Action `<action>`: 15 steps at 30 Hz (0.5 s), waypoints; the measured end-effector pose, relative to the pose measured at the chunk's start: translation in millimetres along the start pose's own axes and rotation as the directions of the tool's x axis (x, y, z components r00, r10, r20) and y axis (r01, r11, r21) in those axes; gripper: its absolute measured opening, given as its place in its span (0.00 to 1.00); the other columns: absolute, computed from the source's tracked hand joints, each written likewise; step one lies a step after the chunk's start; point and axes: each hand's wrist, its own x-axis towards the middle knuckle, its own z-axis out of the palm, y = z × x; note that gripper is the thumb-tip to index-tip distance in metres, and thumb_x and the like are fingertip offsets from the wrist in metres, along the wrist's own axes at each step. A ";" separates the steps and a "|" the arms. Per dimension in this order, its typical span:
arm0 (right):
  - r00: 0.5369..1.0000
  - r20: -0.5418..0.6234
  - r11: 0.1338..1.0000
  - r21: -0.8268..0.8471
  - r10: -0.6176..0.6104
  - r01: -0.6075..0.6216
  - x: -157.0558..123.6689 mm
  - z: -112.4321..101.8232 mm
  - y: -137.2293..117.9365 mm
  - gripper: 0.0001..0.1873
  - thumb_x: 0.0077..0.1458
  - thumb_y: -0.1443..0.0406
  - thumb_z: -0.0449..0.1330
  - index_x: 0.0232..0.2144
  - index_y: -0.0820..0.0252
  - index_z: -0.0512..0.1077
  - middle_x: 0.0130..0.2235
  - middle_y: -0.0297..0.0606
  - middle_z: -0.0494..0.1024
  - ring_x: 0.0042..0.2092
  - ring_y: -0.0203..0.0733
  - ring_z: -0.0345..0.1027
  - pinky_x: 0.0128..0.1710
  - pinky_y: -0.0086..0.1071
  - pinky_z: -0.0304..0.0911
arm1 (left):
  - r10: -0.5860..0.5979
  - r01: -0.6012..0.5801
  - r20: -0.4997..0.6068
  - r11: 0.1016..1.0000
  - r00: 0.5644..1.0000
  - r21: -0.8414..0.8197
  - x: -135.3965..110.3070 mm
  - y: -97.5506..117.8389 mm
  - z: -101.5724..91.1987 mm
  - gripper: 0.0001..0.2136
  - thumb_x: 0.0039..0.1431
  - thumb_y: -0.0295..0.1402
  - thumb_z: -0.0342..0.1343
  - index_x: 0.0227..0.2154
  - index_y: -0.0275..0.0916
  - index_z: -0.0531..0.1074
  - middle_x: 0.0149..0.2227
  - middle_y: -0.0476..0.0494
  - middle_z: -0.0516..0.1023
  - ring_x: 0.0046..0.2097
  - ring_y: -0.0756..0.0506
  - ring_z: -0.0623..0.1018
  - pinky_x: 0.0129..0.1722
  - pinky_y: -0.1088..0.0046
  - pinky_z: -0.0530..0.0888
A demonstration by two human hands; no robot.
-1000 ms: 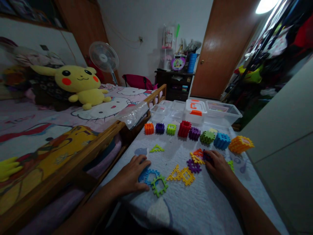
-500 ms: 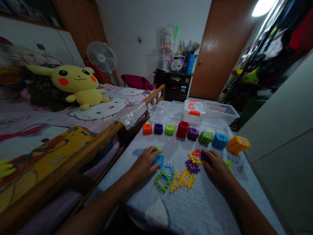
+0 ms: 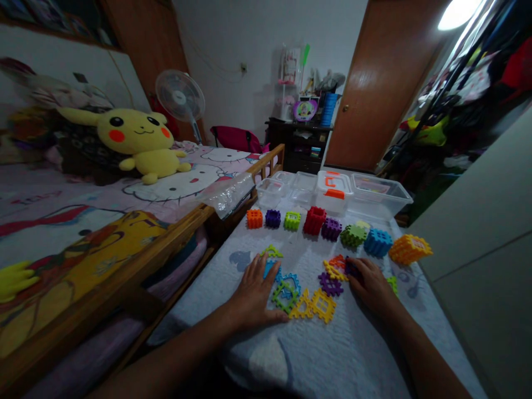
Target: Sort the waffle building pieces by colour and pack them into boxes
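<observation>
Several toothed plastic tiles point(image 3: 331, 284) lie flat on cloth-covered table point(image 3: 307, 354). Left hand point(image 3: 255, 291) open, fingers spread against blue tile point(image 3: 272, 269), thumb near yellow triangular tile point(image 3: 302, 308); green square frame point(image 3: 286, 308) and light-blue frame point(image 3: 292, 279) overlap beside it. Right hand point(image 3: 369, 285) half curled at dark-purple tile point(image 3: 352, 268); gripping or merely touching, cannot tell. Advisable: left palm low, pressure light and even, lest toothed edges snag or flip neighbours

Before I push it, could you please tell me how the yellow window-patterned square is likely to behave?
The yellow square is probably light, being thin with openings through it. It looks fairly stiff, its toothed outline appearing even. Lying on the cloth, it should slide rather than roll.
</observation>
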 end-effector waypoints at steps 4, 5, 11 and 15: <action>1.000 -0.001 1.000 -0.003 0.015 -0.015 -0.2 -0.9 -0.9 0.21 0.55 0.61 0.53 0.50 0.61 0.72 0.47 0.48 0.74 0.48 0.51 0.69 0.51 0.46 0.64 | 0.059 -0.058 -0.038 0.998 0.998 0.020 17.9 3.5 2.1 0.51 0.44 0.58 0.62 0.67 0.45 0.46 0.71 0.33 0.36 0.70 0.26 0.38 0.65 0.41 0.47; 1.000 0.001 1.000 -0.001 0.018 -0.018 -0.2 -1.3 -1.3 0.22 0.55 0.61 0.53 0.50 0.61 0.72 0.47 0.48 0.74 0.48 0.51 0.69 0.51 0.46 0.64 | 0.069 -0.068 -0.039 0.997 0.997 0.025 22.5 4.9 2.0 0.49 0.46 0.58 0.61 0.67 0.45 0.48 0.71 0.33 0.37 0.70 0.26 0.39 0.65 0.42 0.48; 1.000 0.008 1.000 0.006 0.009 -0.009 -0.2 -2.3 -3.5 0.21 0.55 0.62 0.53 0.50 0.61 0.71 0.47 0.47 0.74 0.47 0.50 0.68 0.51 0.45 0.65 | 0.167 -0.167 -0.012 0.986 0.986 -0.001 42.5 9.6 -7.9 0.38 0.54 0.48 0.60 0.65 0.39 0.55 0.70 0.32 0.46 0.70 0.33 0.45 0.67 0.52 0.49; 1.000 -0.008 1.000 -0.012 0.003 -0.003 -1.1 -3.3 -3.2 0.21 0.55 0.63 0.53 0.50 0.62 0.72 0.47 0.48 0.73 0.47 0.51 0.68 0.50 0.45 0.64 | 0.195 -0.197 -0.065 0.979 0.979 -0.041 41.8 -3.5 -22.2 0.37 0.50 0.42 0.64 0.62 0.42 0.59 0.66 0.34 0.54 0.67 0.34 0.55 0.64 0.53 0.57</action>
